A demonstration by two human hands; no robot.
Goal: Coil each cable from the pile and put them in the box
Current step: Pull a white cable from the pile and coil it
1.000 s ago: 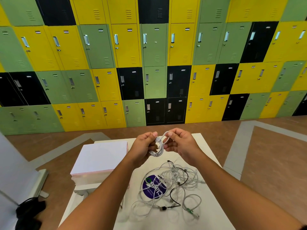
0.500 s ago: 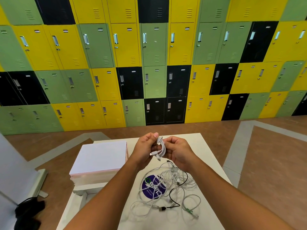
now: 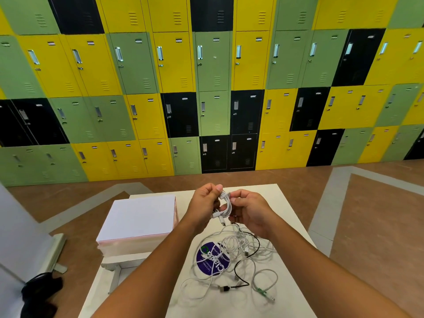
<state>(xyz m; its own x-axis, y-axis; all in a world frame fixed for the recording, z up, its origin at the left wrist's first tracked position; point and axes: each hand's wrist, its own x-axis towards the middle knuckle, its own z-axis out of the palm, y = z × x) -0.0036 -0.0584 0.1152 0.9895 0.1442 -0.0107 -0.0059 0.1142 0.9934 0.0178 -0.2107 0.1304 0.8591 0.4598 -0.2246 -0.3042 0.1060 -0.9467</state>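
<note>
A small white cable coil point(image 3: 226, 206) is being held above the counter point(image 3: 284, 203) - pinched at its top by the left hand point(image 3: 204, 205) and gripped from the side by the curled fingers of the right hand point(image 3: 250, 210). Below the hands, the counter is being covered by the tangled pile of cables point(image 3: 231, 255) - a white box point(image 3: 140, 216) is lying to its left.

It was a locker room or locker hall: beyond the fingers point(image 3: 216, 188) a wall of metal lockers point(image 3: 213, 65) in green, yellow and black filled the view, each door with a handle and vent slots. Below the fingers stood a white table point(image 3: 229, 306) on a brown floor point(image 3: 378, 214) with grey bands.
</note>
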